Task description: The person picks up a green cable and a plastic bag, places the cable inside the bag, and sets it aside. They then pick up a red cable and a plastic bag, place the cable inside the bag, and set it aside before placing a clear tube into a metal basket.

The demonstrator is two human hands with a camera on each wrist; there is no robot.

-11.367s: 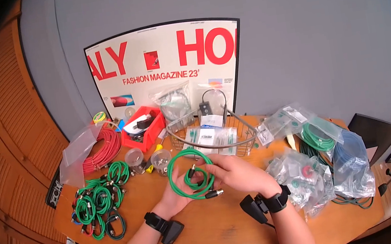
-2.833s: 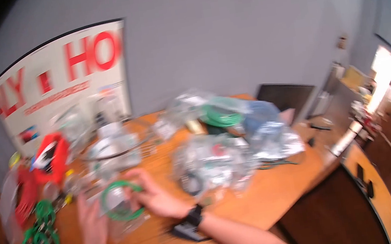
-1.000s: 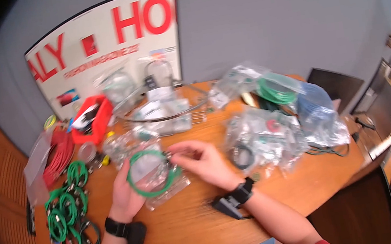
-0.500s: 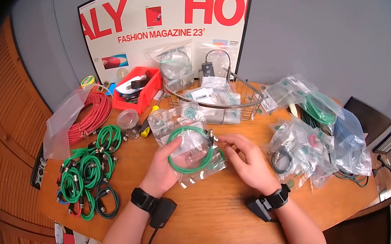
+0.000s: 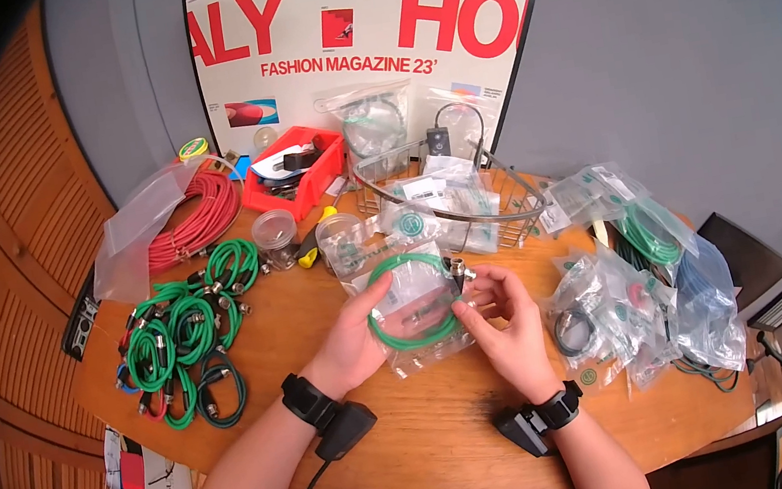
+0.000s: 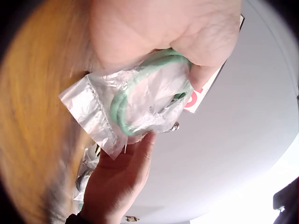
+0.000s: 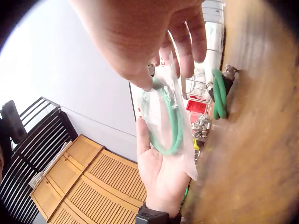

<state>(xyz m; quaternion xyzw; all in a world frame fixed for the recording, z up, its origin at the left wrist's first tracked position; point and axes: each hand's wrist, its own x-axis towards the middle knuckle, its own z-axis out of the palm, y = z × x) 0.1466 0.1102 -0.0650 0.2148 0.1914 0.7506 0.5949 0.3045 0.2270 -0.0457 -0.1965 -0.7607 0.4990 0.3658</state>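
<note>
The green cable (image 5: pixel 389 344), wound in a ring, was up between the two hands, above the front half of the table (image 5: pixel 411 444). A ring gave no clear long axis; its metal plugs (image 5: pixel 457 267) sat on the ring's right side and pointed mostly away from the person. That was, by judgement, the relation to mind: the plugs were just beside the right hand (image 5: pixel 513 329), well across the ring from the left hand (image 5: pixel 351 347).

The left hand gripped the ring's left edge, thumb in front. The right hand's thumb touched the right edge, fingers curved behind, seemingly in a pinch. A clear bag (image 5: pixel 408 287) overlapped the ring; whether the cable was inside could not be told.

Farther out, a pile of green cables (image 5: pixel 186 348) lay beyond the left hand, while bagged parts (image 5: pixel 609 313) lay near the right. A wire basket (image 5: pixel 512 224) stood behind the hands.
</note>
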